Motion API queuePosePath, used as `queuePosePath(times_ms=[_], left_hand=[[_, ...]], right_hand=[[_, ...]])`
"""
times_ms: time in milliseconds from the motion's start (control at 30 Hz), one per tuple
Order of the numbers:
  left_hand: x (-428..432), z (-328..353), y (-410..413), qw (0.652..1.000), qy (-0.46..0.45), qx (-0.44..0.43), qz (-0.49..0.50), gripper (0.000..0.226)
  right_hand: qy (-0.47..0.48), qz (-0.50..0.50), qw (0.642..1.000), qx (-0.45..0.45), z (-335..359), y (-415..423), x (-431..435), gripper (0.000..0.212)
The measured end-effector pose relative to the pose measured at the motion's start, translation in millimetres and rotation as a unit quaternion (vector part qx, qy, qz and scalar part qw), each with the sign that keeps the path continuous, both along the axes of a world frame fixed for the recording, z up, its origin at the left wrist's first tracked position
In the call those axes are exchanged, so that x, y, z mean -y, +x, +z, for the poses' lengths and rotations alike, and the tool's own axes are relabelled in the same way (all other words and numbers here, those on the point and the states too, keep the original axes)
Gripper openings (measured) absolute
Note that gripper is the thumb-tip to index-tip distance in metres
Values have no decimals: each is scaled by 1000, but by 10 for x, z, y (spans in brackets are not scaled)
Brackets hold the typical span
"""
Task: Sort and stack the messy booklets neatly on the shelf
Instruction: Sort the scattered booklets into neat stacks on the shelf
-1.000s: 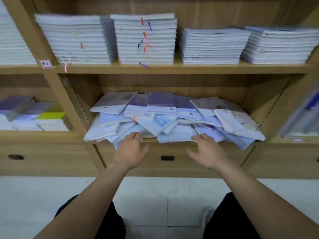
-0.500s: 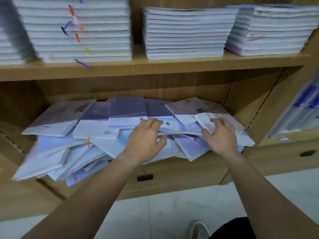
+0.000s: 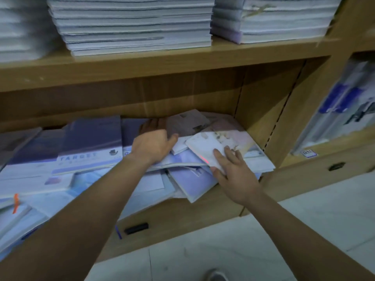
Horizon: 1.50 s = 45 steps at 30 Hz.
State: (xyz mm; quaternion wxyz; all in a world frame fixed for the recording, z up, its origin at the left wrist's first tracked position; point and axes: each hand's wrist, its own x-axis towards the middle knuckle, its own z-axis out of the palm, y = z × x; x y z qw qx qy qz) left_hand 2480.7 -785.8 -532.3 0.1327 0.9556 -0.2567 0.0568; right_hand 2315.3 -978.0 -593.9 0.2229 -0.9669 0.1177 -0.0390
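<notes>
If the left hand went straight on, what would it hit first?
Likely the shelf's back wall; the left hand points across a purple booklet toward it, though depth is unclear.

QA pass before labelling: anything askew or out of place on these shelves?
Yes. The booklets on the lower shelf lie in a jumbled heap, crossed at angles, several overhanging its front edge. The stacks on the upper shelf sit square.
</notes>
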Motion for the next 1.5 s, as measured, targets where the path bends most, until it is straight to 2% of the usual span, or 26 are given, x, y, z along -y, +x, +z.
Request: queuePosePath(times_ms=[200,333,433,633,700,767,833,967,1267,1400,1467,1500], left_hand=[[-147,-67,123,998,-14,-63,20,57],[-302,-78,-128,996,-60,-54,46,65],[-448,-120,-369,995,-82,-34,43,60],[-585,-180,-572,993,-111,-15,26,57],[-621,-176,-578,992,-125,-18,24,56],[-628,-166,-572,992,-121,-19,15,58],[-598,-173,-562,996,-92,-19,0,60],[-536,-173,-483,996,-89,-14,7,57],[-571,-19,-523,989,-142,-24,36,55],[-959,222,-524,995,-56,72,49,52],[-1266,297,-426,987,8,97,125,56],[-1438,291,-355,982,25,81,170,58]], right_hand=[[29,42,997,49,-9,17,81,58],[37,55,996,63,58,119,31,62],[43,73,994,68,139,194,-110,69],[49,150,982,99,244,358,-516,49],[13,125,987,99,277,380,-516,50],[-52,46,995,65,273,373,-461,65],[-76,-3,997,28,255,342,-463,83],[-33,1,999,1,214,418,-568,70],[-29,26,999,-20,218,512,-565,68],[-33,66,997,-10,223,593,-691,68],[-10,86,996,-13,248,614,-814,67],[9,93,995,-14,262,618,-882,67]])
